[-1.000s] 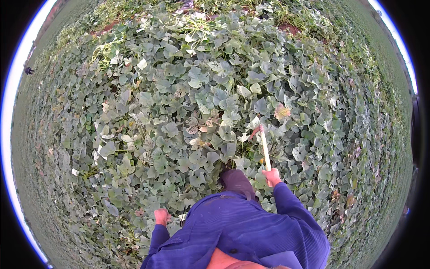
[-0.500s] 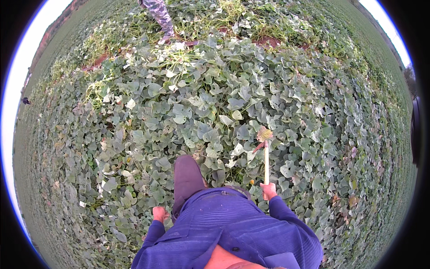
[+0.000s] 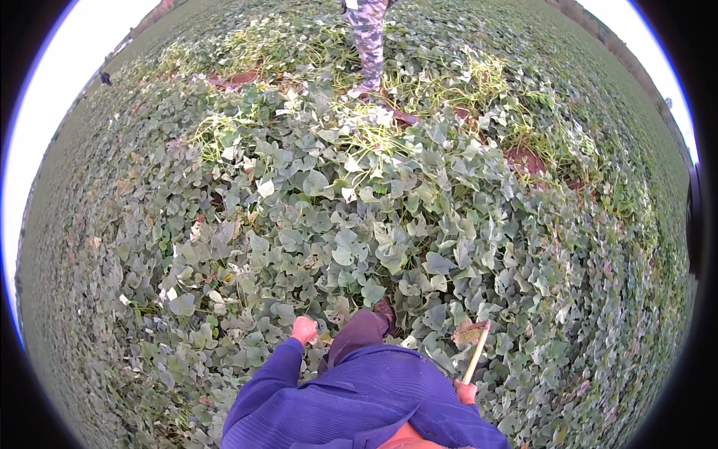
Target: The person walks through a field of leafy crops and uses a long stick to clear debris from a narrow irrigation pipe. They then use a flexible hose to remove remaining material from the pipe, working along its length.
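Note:
My right hand point(image 3: 465, 391) grips the pale wooden handle of a hoe point(image 3: 476, 353) low on the right. The hoe's rust-brown head points left, just above the vines, and a dry brownish leaf point(image 3: 465, 334) lies against it. My left hand point(image 3: 305, 329) is curled in a loose fist over the leaves left of my leg, and nothing shows in it. Broad green leaves of creeping vines point(image 3: 344, 247) spread ahead of both hands. One of my shoes point(image 3: 384, 313) is set down among them, partly covered by leaves.
A person in camouflage trousers point(image 3: 368, 45) stands ahead at the top. Around that person lie heaps of pale vine stems point(image 3: 374, 138) and patches of bare reddish soil point(image 3: 525, 160). A distant dark figure point(image 3: 105, 78) shows at the far left, by the field's edge.
My left hand has swung forward, while my right hand with the hoe has drawn back nearer my body. My stepping leg has changed, and the person ahead appears further right.

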`<state>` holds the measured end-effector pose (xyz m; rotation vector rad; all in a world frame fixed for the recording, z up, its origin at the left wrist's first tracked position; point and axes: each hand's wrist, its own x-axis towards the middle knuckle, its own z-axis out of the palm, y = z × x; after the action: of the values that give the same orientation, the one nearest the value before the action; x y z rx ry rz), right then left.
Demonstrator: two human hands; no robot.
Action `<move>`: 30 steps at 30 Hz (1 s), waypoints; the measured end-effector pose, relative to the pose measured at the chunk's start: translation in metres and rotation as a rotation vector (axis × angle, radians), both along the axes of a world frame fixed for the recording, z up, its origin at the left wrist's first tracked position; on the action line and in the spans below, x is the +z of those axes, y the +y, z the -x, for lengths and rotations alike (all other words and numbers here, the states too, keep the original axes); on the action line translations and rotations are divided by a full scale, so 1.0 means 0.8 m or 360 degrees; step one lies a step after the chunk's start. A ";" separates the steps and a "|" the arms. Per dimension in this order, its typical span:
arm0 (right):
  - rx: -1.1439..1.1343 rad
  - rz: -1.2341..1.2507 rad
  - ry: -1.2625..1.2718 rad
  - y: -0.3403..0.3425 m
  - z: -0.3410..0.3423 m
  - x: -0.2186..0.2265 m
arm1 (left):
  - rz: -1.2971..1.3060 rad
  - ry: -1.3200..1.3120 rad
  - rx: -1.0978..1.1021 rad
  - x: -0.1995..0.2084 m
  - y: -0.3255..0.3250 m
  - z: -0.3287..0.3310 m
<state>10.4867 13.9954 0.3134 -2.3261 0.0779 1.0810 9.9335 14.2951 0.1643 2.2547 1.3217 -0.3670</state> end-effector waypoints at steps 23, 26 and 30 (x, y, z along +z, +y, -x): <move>0.1064 0.0087 -0.0325 0.393 -0.275 0.006 | 0.0629 -0.0665 0.2410 0.226 0.147 -0.155; 0.1222 -0.0245 -0.0116 0.428 -0.328 -0.037 | 0.0505 -0.0482 0.2415 0.228 0.138 -0.183; 0.0623 0.0122 0.0141 0.564 -0.296 0.003 | 0.0612 -0.0772 0.3051 0.137 0.071 -0.167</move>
<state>10.7237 14.4463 0.3159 -2.4212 -0.3208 1.3896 10.0667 14.3522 0.2740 0.0955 2.0860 0.5336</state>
